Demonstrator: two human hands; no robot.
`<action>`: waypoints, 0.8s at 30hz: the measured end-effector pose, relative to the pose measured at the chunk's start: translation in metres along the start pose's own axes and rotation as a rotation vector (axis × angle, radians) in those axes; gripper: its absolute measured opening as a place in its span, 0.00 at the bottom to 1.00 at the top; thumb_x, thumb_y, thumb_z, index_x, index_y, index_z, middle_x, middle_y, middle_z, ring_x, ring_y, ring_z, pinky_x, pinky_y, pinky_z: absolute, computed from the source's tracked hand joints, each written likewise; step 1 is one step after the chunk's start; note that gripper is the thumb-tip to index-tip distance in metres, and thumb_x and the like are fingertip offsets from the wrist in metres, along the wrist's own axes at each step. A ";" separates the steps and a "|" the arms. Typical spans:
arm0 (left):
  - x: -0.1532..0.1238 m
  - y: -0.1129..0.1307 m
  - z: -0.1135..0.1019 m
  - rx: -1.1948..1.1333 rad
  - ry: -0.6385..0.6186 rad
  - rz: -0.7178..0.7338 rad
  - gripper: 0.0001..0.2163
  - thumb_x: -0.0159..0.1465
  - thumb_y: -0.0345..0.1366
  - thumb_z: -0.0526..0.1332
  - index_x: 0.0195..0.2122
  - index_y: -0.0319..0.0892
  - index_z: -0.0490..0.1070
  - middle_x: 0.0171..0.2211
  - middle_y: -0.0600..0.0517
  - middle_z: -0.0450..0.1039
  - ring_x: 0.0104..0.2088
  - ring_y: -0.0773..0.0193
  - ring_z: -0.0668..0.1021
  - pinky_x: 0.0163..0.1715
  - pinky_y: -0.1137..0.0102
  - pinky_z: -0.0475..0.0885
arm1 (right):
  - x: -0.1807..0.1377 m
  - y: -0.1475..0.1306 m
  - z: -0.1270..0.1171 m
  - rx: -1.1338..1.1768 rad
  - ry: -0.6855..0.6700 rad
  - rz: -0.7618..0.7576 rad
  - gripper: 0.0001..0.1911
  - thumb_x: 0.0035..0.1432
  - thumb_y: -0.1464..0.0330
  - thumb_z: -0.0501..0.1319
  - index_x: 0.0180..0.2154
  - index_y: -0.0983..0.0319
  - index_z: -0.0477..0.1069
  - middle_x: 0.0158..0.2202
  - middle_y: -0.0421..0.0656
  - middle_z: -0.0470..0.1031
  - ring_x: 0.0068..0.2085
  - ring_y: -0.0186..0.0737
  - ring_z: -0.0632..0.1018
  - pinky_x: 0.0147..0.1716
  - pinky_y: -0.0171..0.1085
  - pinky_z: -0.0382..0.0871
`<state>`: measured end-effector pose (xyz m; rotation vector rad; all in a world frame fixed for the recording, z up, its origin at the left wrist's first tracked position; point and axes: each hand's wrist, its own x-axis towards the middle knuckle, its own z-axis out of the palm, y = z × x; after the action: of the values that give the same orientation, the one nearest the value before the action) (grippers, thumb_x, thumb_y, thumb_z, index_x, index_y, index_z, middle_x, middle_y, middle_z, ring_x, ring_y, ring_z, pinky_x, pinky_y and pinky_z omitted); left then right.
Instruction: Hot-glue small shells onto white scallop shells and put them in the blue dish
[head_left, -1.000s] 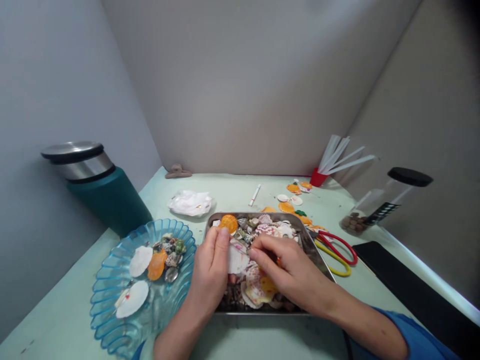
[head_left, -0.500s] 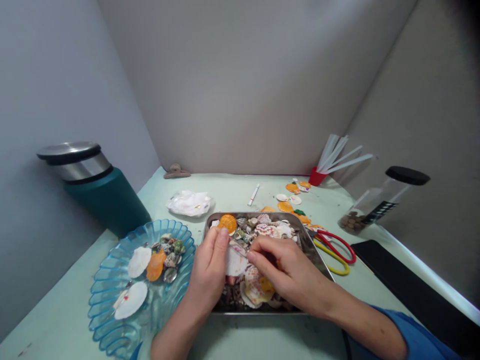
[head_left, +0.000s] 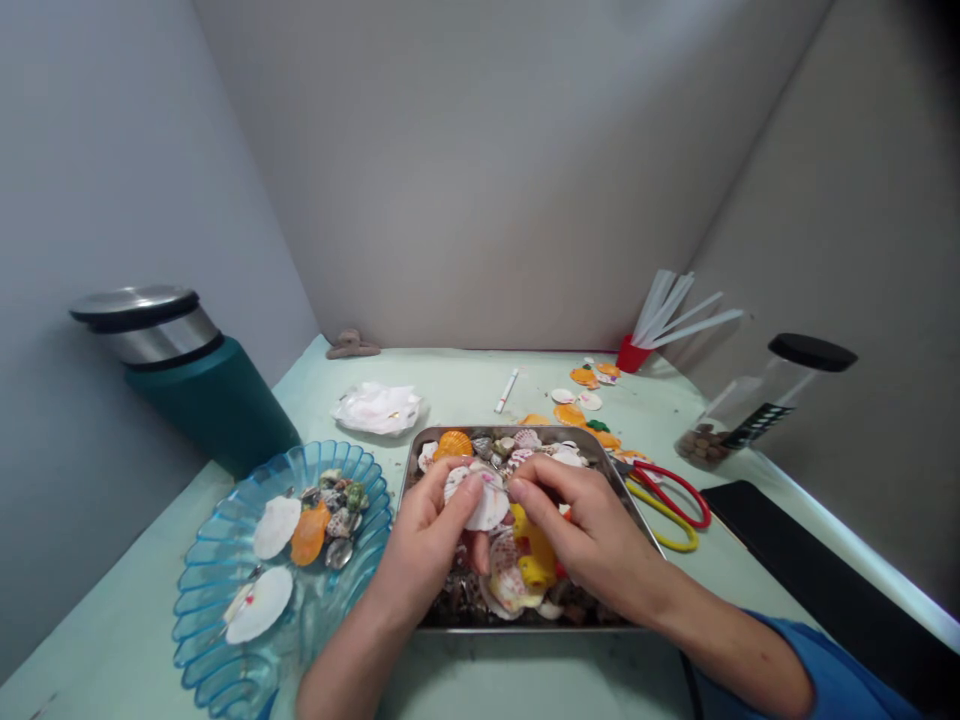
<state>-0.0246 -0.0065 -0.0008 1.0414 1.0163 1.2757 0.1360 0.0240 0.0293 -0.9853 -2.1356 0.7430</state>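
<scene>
My left hand [head_left: 427, 545] and my right hand [head_left: 581, 525] meet over a metal tray [head_left: 411, 465] heaped with mixed seashells. Between them they hold a white scallop shell [head_left: 484, 503] just above the heap: left thumb and fingers pinch its left side, right fingertips pinch its right edge. Under the right palm lie yellow and pink-speckled shells [head_left: 525, 575]. An orange scallop [head_left: 454, 444] rests at the tray's far left corner.
A blue ribbed glass dish [head_left: 217, 600] at the left holds white, orange and small dark shells. Behind it stands a teal flask [head_left: 191, 385]. Red and yellow scissors [head_left: 671, 495], loose orange shells, a clear jar [head_left: 757, 405], a red cup of white sticks [head_left: 637, 350] and a black pad lie right.
The white shell has come up off the heap and turned to face me, now held between both hands. My right hand shifted slightly away, uncovering yellow shells beneath.
</scene>
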 end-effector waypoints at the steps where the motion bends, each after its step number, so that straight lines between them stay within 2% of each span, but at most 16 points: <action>1: 0.000 -0.001 0.000 0.001 -0.008 0.004 0.08 0.64 0.41 0.56 0.38 0.42 0.64 0.16 0.58 0.68 0.13 0.73 0.66 0.17 0.77 0.60 | 0.000 0.001 0.000 -0.005 -0.005 0.007 0.12 0.64 0.70 0.52 0.26 0.62 0.63 0.24 0.37 0.66 0.26 0.33 0.68 0.28 0.33 0.60; 4: 0.001 -0.001 0.000 0.002 0.009 0.002 0.08 0.64 0.42 0.56 0.36 0.42 0.64 0.19 0.57 0.70 0.13 0.74 0.66 0.16 0.77 0.59 | 0.002 0.003 -0.003 -0.025 -0.004 0.003 0.08 0.64 0.68 0.54 0.31 0.62 0.66 0.25 0.37 0.67 0.28 0.34 0.68 0.29 0.33 0.61; 6: 0.000 0.000 0.000 0.015 0.012 -0.009 0.09 0.63 0.42 0.56 0.35 0.42 0.65 0.20 0.56 0.70 0.12 0.74 0.65 0.15 0.77 0.58 | 0.003 0.003 -0.006 -0.025 -0.006 -0.042 0.05 0.62 0.67 0.57 0.38 0.62 0.68 0.31 0.39 0.68 0.31 0.35 0.69 0.32 0.34 0.63; 9: -0.002 0.004 0.001 0.079 -0.022 -0.025 0.09 0.62 0.43 0.57 0.33 0.42 0.66 0.18 0.57 0.68 0.12 0.74 0.65 0.14 0.77 0.57 | 0.005 0.002 -0.014 0.009 -0.090 -0.144 0.17 0.60 0.69 0.60 0.51 0.59 0.65 0.44 0.44 0.68 0.40 0.38 0.70 0.41 0.36 0.65; 11: -0.003 0.005 0.001 0.134 -0.045 -0.035 0.10 0.61 0.43 0.58 0.32 0.41 0.68 0.17 0.57 0.66 0.12 0.73 0.65 0.14 0.78 0.58 | 0.005 0.002 -0.020 0.030 -0.175 -0.192 0.22 0.59 0.70 0.60 0.55 0.57 0.62 0.48 0.45 0.67 0.46 0.39 0.69 0.46 0.38 0.64; 15: -0.003 0.007 0.000 0.182 -0.095 -0.056 0.12 0.60 0.44 0.59 0.33 0.40 0.70 0.18 0.56 0.67 0.12 0.74 0.64 0.12 0.78 0.59 | 0.007 0.004 -0.029 0.069 -0.331 -0.223 0.23 0.58 0.71 0.62 0.55 0.56 0.64 0.47 0.43 0.69 0.49 0.40 0.69 0.51 0.41 0.62; 20: -0.004 0.006 -0.003 0.233 -0.147 -0.072 0.13 0.59 0.45 0.60 0.31 0.38 0.69 0.18 0.56 0.65 0.12 0.74 0.64 0.11 0.79 0.59 | 0.010 0.014 -0.035 0.136 -0.370 -0.227 0.26 0.57 0.66 0.64 0.57 0.57 0.61 0.48 0.43 0.69 0.44 0.38 0.71 0.47 0.38 0.65; 24: -0.005 0.006 -0.003 0.236 -0.154 -0.088 0.14 0.59 0.45 0.60 0.30 0.38 0.69 0.18 0.57 0.64 0.13 0.76 0.61 0.11 0.80 0.56 | 0.012 0.017 -0.035 0.140 -0.446 -0.259 0.31 0.53 0.64 0.68 0.57 0.57 0.62 0.45 0.42 0.69 0.41 0.37 0.70 0.43 0.36 0.66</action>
<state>-0.0294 -0.0108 0.0048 1.2412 1.0995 1.0049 0.1636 0.0503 0.0427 -0.4850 -2.4838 1.0372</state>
